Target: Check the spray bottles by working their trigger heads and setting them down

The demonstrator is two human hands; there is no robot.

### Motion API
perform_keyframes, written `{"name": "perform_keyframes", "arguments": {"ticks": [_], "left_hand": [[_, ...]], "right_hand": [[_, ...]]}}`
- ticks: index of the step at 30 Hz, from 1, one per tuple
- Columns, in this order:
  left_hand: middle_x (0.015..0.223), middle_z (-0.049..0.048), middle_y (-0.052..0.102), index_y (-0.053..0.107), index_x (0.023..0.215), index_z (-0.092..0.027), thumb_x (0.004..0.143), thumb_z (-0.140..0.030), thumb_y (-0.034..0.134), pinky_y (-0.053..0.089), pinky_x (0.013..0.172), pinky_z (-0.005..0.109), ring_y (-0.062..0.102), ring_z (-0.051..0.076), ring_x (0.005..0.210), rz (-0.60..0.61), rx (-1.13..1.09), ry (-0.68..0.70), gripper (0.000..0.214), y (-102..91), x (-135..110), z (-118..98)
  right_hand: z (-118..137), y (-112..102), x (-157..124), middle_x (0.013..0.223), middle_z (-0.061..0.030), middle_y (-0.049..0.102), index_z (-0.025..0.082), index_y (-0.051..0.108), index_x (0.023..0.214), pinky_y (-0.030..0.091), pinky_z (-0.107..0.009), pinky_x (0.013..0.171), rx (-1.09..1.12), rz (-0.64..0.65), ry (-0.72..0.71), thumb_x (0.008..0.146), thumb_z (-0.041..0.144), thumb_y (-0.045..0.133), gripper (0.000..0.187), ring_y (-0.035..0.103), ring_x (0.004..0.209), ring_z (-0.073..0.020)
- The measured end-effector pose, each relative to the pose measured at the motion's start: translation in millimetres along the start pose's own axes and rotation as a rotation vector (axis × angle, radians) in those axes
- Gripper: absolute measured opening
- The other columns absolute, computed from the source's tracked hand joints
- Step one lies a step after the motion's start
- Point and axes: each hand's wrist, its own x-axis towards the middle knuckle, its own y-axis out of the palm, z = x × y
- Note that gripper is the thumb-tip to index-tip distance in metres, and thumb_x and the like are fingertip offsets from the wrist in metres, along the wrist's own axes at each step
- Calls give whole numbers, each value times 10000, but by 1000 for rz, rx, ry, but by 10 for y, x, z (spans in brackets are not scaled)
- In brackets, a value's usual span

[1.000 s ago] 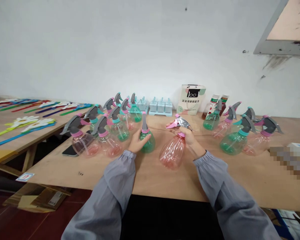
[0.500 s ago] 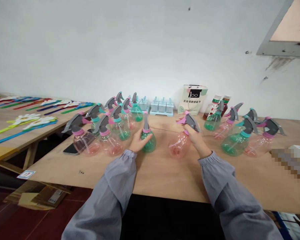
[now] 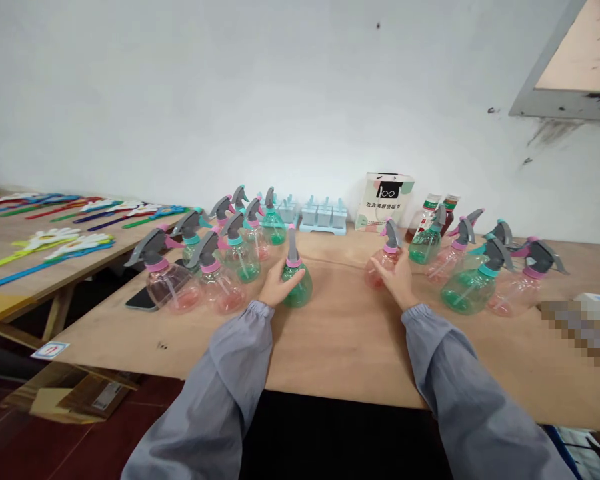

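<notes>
My left hand (image 3: 279, 285) is closed around the side of a green spray bottle (image 3: 300, 293) with a pink collar and grey trigger head, upright on the table. To the right, my right hand (image 3: 397, 277) grips a pink spray bottle (image 3: 376, 268) by its body; its far side is hidden by the fingers. Several pink and green spray bottles stand on the left, the nearest a clear pink one (image 3: 221, 291). More stand on the right, among them a green bottle (image 3: 467, 291) and a pink one (image 3: 513, 293).
Along the wall sit light-blue popsicle molds (image 3: 323, 217), a printed paper bag (image 3: 384, 202) and two labelled bottles. A dark phone (image 3: 141, 300) lies behind the left bottles. On another table at left lie colourful hand-shaped sticks (image 3: 80, 245). A pixelated item (image 3: 580, 327) is at right.
My right hand has shifted from the pink bottle's neck to its body. That bottle has moved back and right and turned upright from a tilt. My left hand has stayed put.
</notes>
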Motion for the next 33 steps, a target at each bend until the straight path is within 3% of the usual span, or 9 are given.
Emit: {"name": "perform_keyframes", "arguments": {"ticks": [5,10,18,24,27,30,33], "left_hand": [[1072,103,731,657,1056,-172,773,-513,675,499,969,398,675,256,1029,-16,-7,1,443,10,2,9],[1081,99,735,659,1062,-170,780,-498,677,496,980,392,673,246,1040,-14,-3,10,433,5,-1,17],[1112,109,731,656,1090,-161,795,-489,675,496,976,392,669,246,1045,-15,-8,21,441,14,-18,2],[1098,108,730,652,1089,-169,796,-483,689,505,981,408,677,254,1050,-10,-4,1,431,5,-20,18],[1127,107,720,638,1115,-180,804,-482,692,494,1012,426,669,263,1090,29,-10,17,437,-2,-23,18],[1208,119,676,592,1183,-190,813,-492,693,455,1078,468,629,283,1179,78,-7,74,488,36,-43,17],[1360,155,569,450,1333,-201,823,-495,699,405,1144,494,543,296,1314,131,-57,109,639,164,-105,21]], "right_hand": [[-295,138,69,1424,-299,490,68,309,1480,427,-533,1060,-276,-19,70,760,707,667,1027,498,1310,-401],[-516,256,362,1392,-341,497,4,214,1521,436,-538,1038,-505,-58,117,841,648,613,1018,520,1274,-423],[-800,342,544,1333,-344,515,-37,233,1504,451,-553,1012,-503,-130,191,867,607,572,967,531,1221,-429],[-856,359,548,1422,-351,429,-23,247,1483,402,-574,1079,-413,-182,89,855,656,552,974,444,1332,-426],[-809,323,495,1449,-316,402,34,257,1477,355,-604,1124,-336,-284,-18,867,657,534,915,393,1392,-401],[-575,272,385,1423,-275,413,86,292,1457,340,-620,1139,-202,-335,-199,890,609,525,806,393,1398,-372],[-102,259,200,1373,-221,475,143,378,1416,364,-593,1143,-7,-147,-419,900,548,553,679,455,1356,-339]]}}
